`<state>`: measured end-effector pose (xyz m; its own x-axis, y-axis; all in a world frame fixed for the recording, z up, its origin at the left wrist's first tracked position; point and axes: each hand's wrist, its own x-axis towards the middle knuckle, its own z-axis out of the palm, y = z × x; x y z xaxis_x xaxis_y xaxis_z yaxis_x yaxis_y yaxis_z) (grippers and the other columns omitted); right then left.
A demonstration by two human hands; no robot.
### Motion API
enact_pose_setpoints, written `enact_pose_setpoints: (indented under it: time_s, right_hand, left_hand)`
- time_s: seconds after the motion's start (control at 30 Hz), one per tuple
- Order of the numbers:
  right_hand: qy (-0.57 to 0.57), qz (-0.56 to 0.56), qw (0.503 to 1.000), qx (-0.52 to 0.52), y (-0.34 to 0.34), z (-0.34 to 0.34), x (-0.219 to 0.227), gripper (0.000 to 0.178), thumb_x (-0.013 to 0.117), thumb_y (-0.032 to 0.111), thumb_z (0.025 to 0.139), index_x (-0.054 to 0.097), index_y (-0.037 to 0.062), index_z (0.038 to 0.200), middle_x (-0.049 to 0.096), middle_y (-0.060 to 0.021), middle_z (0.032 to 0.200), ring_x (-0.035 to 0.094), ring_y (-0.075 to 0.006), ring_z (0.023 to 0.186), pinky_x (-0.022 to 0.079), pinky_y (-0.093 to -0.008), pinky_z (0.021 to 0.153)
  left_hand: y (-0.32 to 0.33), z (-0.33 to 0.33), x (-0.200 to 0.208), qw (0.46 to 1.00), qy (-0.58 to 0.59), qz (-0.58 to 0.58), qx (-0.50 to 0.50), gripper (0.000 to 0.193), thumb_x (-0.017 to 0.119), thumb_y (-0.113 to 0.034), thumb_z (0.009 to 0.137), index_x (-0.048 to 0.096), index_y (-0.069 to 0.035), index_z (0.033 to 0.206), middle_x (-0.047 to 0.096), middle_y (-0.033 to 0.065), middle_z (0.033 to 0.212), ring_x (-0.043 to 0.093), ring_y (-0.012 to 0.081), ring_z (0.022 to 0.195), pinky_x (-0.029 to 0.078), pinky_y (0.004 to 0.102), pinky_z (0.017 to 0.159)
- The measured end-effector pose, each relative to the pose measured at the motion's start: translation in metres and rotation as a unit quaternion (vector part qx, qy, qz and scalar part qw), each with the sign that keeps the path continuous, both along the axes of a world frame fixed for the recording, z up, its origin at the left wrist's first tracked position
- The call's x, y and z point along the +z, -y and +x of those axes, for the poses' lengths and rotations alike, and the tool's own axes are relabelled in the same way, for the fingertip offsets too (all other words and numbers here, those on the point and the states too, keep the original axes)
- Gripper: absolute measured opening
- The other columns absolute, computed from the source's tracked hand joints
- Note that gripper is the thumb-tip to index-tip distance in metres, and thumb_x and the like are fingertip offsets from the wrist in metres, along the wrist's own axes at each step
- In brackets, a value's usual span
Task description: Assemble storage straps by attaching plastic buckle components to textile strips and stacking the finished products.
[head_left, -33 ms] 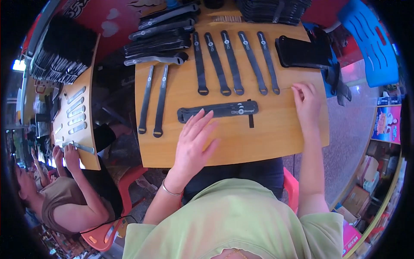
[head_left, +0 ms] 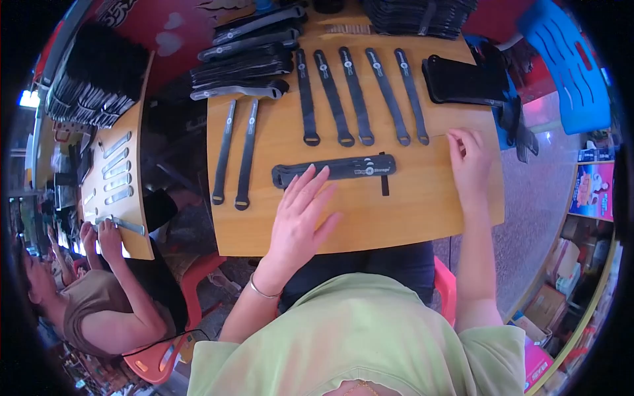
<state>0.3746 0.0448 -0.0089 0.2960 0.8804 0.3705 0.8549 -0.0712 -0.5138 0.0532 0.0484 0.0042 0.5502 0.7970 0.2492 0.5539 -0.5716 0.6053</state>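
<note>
While your wooden table [head_left: 356,224] fills the middle, a pile of grey and black straps [head_left: 244,66] sits at its far left. 5 grey straps [head_left: 356,99] lie apart in a row on the far half, and 2 more straps [head_left: 247,152] lie on the left. Nearer you, a bundle of grey straps [head_left: 337,170] lies crosswise mid-table. Your left hand [head_left: 297,218] is spread, thumb out, its fingertips over the bundle's near edge — contact you cannot tell. Your right hand [head_left: 470,155] is narrow, fingers curled toward the thumb, right of the bundle — whether it holds anything, you cannot tell. A black strip [head_left: 385,187] crosses under the bundle's right end.
</note>
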Motion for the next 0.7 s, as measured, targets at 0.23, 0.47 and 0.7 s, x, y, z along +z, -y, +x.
enact_pose_setpoints:
  time_s: [0.23,0.47,0.7]
  right_hand:
    - [0.044,0.017,0.981,0.188,0.031,-0.077,0.000,0.028,0.068,0.009,0.078,0.066,0.0051,0.106,0.063,-0.0069,0.106,0.059,-0.0262,0.094,0.049,-0.0361,0.081]
    - [0.059,-0.034,0.966,0.250,0.034,-0.096,-0.002,0.041,0.069,0.009,0.073,0.063,0.0034,0.113,0.061,-0.0061,0.119,0.055,-0.0249,0.102,0.045,-0.0367,0.089]
    - [0.073,-0.033,0.966,0.245,0.026,-0.097,-0.011,0.038,0.069,0.011,0.073,0.065,0.0068,0.111,0.061,-0.0030,0.117,0.055,-0.0223,0.101,0.044,-0.0361,0.089]
  left_hand:
    - [0.002,0.019,-0.004,0.992,-0.098,0.002,-0.073,0.063,0.071,-0.024,0.076,0.047,-0.001,0.130,0.035,0.0142,0.145,0.030,0.0305,0.136,0.024,0.0483,0.111]
    - [0.003,0.026,-0.016,0.988,-0.134,0.030,-0.069,0.065,0.070,-0.030,0.076,0.047,-0.001,0.129,0.037,0.0131,0.143,0.031,0.0281,0.136,0.021,0.0481,0.112]
    - [-0.010,0.012,-0.015,0.995,-0.036,-0.037,-0.080,0.053,0.070,-0.018,0.077,0.053,-0.004,0.126,0.041,0.0162,0.139,0.038,0.0302,0.130,0.029,0.0481,0.107]
